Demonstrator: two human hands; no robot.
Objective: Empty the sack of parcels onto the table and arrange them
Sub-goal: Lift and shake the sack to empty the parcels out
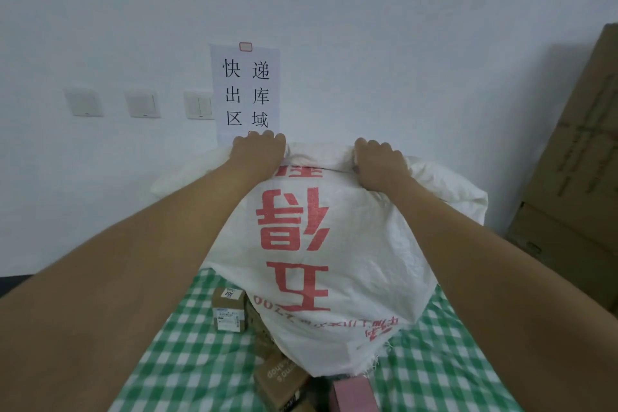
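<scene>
A white woven sack (334,244) with red characters stands upside down on the green-and-white checked table (434,361), its open mouth facing me. My left hand (257,152) grips the sack's raised bottom edge on the left. My right hand (379,162) grips the same edge on the right, its fingers curled into the cloth. A small cardboard parcel (229,309) with a white label lies beside the sack's left side. Another brown parcel (279,381) and a pink parcel (351,393) poke out at the sack's mouth.
A paper sign (245,90) with black characters hangs on the white wall behind the sack, with three wall switches (142,104) to its left. Large cardboard boxes (575,160) are stacked at the right.
</scene>
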